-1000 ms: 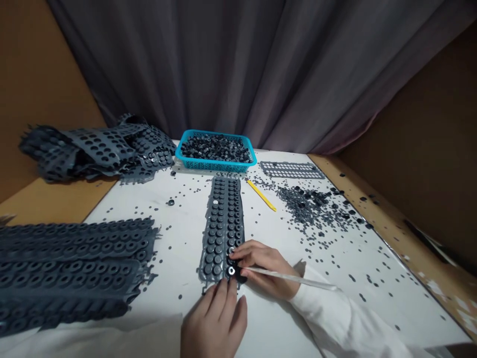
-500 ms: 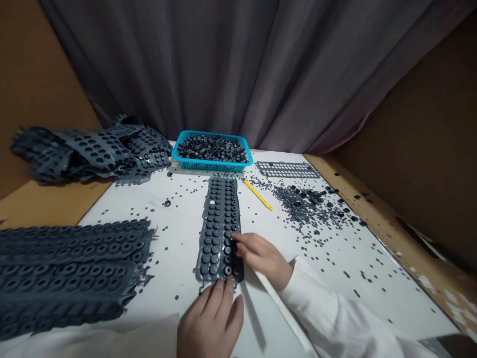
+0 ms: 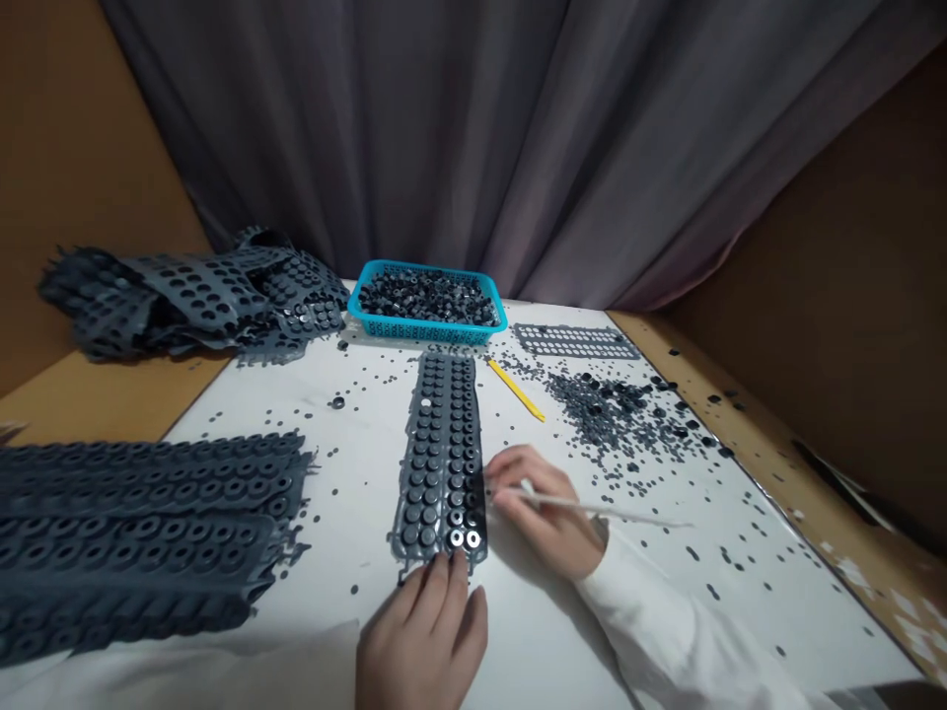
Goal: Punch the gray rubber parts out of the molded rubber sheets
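Note:
A dark grey rubber sheet (image 3: 445, 434) with rows of round raised pieces lies lengthwise before me. Two ring-shaped pieces at its near right corner shine, and a small white dot marks its left row. My left hand (image 3: 423, 631) lies at the near edge with fingers stretched out, their tips touching the sheet. Just off the sheet's right side, my right hand (image 3: 547, 513) is closed around a thin white stick (image 3: 636, 515). The stick slants back over the hand to the right; its front tip is hard to make out.
A blue basket (image 3: 427, 329) of small dark pieces stands at the back. Near it lie a yellow strip (image 3: 516, 390) and a perforated sheet (image 3: 577, 341). Loose dark bits (image 3: 611, 409) spread rightward. Stacked sheets (image 3: 148, 532) and crumpled perforated sheets (image 3: 184, 296) occupy the left.
My right hand has moved right, off the sheet, and the white stick has swung from pointing toward me to pointing rightward. My left hand stays at the near edge.

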Tool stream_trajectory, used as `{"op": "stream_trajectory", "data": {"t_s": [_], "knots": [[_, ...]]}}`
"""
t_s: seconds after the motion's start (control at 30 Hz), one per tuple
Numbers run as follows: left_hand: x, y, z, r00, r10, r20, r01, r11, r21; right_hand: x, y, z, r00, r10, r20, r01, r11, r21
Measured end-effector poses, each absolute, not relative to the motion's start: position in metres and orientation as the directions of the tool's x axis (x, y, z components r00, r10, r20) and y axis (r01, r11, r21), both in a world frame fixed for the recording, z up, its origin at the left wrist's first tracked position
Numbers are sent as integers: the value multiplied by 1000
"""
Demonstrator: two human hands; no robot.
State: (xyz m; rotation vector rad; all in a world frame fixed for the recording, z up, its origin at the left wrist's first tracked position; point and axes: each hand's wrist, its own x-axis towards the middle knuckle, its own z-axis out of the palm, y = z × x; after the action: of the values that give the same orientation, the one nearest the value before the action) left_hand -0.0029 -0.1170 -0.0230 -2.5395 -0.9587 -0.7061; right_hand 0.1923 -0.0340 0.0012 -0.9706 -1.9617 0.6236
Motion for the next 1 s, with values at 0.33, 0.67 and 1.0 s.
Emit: {"op": "stream_trajectory", "data": {"t_s": [0.33, 0.67, 1.0], "knots": [[0, -107, -16, 373, 776, 508, 760, -570, 313, 185, -43, -7, -556, 773, 305, 198, 480, -855], [-21, -48, -2, 434, 880, 192, 725, -467, 505, 186, -42, -10, -558, 770, 309, 189, 480, -857], [-17, -51, -8, 458, 859, 229, 695, -506, 511, 186, -42, -8, -488, 818, 304, 161, 427, -890]]}}
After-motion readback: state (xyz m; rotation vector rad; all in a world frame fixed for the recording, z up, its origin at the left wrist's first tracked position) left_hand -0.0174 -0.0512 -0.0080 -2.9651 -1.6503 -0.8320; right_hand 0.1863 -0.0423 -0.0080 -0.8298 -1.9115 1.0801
